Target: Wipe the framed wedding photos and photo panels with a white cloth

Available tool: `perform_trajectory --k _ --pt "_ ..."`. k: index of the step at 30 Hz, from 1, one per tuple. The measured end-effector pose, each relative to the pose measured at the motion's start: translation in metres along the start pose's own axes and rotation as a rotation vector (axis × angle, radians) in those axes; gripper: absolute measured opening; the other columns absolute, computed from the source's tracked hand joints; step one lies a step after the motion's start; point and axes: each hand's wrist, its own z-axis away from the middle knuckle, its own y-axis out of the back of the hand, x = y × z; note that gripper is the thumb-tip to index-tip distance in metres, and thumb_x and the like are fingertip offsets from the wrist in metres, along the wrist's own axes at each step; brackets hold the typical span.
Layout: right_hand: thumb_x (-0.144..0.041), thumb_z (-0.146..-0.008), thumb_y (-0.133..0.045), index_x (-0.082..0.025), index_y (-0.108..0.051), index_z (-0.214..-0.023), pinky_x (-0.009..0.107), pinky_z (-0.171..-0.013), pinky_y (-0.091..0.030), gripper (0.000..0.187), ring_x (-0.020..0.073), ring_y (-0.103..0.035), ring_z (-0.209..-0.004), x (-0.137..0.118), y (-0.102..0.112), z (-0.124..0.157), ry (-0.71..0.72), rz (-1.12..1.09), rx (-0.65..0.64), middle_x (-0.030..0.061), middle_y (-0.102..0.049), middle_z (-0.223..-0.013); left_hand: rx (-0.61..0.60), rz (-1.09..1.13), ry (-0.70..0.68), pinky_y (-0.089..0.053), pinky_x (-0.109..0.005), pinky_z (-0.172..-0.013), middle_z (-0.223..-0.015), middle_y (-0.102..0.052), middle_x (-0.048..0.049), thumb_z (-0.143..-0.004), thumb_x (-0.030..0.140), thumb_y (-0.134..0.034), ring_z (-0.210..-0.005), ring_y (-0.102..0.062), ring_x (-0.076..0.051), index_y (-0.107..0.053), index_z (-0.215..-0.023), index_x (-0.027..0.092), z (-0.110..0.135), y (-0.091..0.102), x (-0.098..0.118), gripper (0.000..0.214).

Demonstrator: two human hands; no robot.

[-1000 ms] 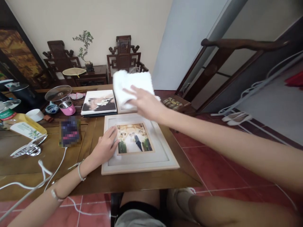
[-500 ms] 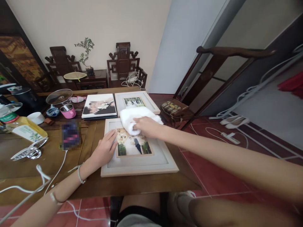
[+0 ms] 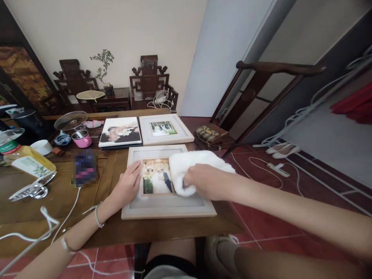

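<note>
A light wooden picture frame (image 3: 171, 208) lies flat near the front edge of the table, with a small wedding photo (image 3: 156, 176) set in its middle. My left hand (image 3: 130, 183) rests flat on the left side of the frame, fingers stretched out. Closed around a fluffy white cloth (image 3: 200, 161), my right hand (image 3: 207, 181) presses it on the right part of the frame. The cloth covers the photo's right edge and hangs past the frame's right side.
Behind lie a second picture frame (image 3: 186, 133) and a photo album (image 3: 120, 131). To the left are a pink cup (image 3: 81, 138), an oil bottle (image 3: 31, 161), a silver claw clip (image 3: 36, 188) and a blurred-out device (image 3: 85, 168) on a white cable. A wooden chair (image 3: 252, 93) holds a handbag (image 3: 210, 133).
My right hand has moved the cloth from the frame's top edge down and to the right, uncovering the second frame's photo. My left hand stays in place on the frame.
</note>
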Motion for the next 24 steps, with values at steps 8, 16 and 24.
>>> perform_trajectory --k 8,16,24 --pt "0.0 -0.07 -0.051 -0.022 -0.077 -0.101 0.028 -0.064 -0.04 0.047 0.0236 -0.065 -0.084 -0.013 0.007 0.023 0.036 -0.236 -0.121 0.0099 -0.072 -0.097 -0.038 -0.001 0.008 -0.035 -0.054 -0.113 -0.146 -0.048 -0.0157 -0.098 0.025 -0.035 -0.138 -0.041 -0.028 -0.048 -0.139 0.016 -0.002 0.003 0.003 0.044" --pt "0.002 -0.076 -0.045 -0.019 -0.069 -0.118 0.035 -0.084 -0.046 0.053 0.028 -0.064 -0.104 0.038 -0.02 -0.033 -0.16 -0.012 0.324 0.015 -0.066 -0.118 -0.052 0.002 0.013 -0.035 -0.053 -0.114 -0.146 -0.047 -0.0162 -0.098 0.026 -0.035 -0.138 -0.041 -0.028 -0.046 -0.141 0.016 -0.002 0.002 0.002 0.044" --pt "0.003 -0.077 -0.05 -0.011 -0.068 -0.114 0.044 -0.096 -0.044 0.043 0.0348 -0.045 -0.13 0.043 -0.039 -0.049 -0.091 0.151 0.334 0.0189 -0.054 -0.138 -0.031 0.021 0.017 -0.035 -0.053 -0.114 -0.146 -0.048 -0.0154 -0.097 0.025 -0.038 -0.138 -0.041 -0.027 -0.049 -0.138 0.015 -0.005 0.0 0.003 0.044"
